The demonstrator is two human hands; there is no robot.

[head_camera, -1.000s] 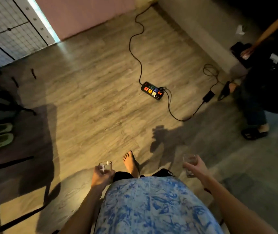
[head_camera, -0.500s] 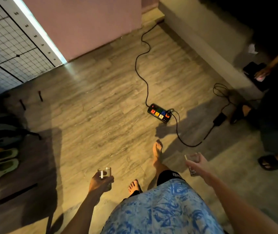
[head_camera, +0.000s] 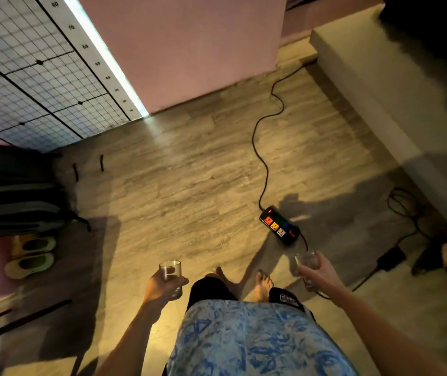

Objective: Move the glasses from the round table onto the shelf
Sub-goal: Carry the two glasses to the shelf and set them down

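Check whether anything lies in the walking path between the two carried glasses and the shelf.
The shelf is not in view. On the floor ahead, a power strip and its cord lie just beyond the right hand and its glass. Ahead of the left hand and its glass, the floor is bare.

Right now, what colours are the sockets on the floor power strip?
Head view: power strip has a black body with orange, green, yellow, blue and white sockets.
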